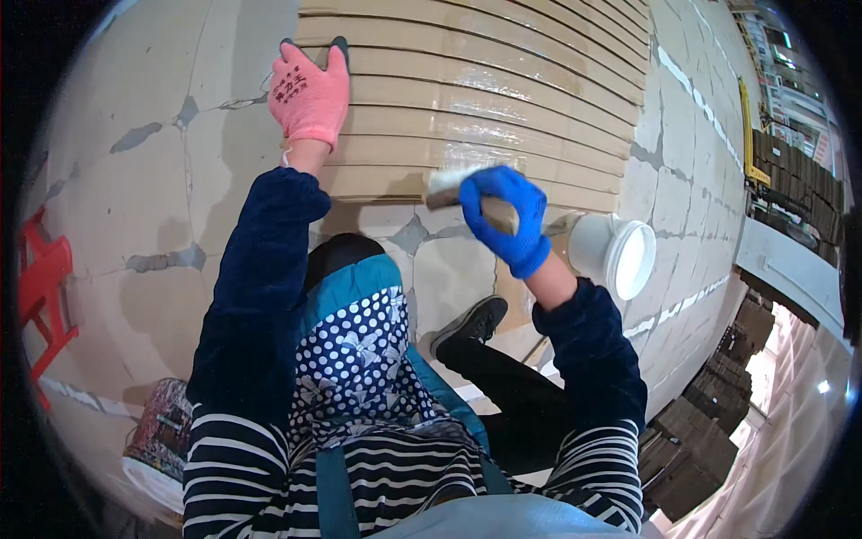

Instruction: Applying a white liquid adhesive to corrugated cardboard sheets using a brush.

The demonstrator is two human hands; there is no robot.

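Observation:
Overlapping cardboard sheets (539, 81) lie fanned out in front of me, each showing a strip, with a shiny wet band down the middle. My left hand (310, 94), in a pink glove with dark fingertips, rests at their left edge, thumb and fingers apart. In a blue glove, my right hand (509, 211) is closed round the handle of a wide flat brush (444, 187). Its pale bristles are at the nearest sheet's edge; whether they touch it I cannot tell. Just right of that hand stands a white bucket (593, 247), its contents not clearly visible.
The tiled floor (224, 171) is cracked and patched in grey. A red plastic stool (45, 287) is at the far left, and a patterned bucket (157, 440) sits near my left side. Stacked cardboard (691, 458) lines the right. My shoe (471, 325) is below the sheets.

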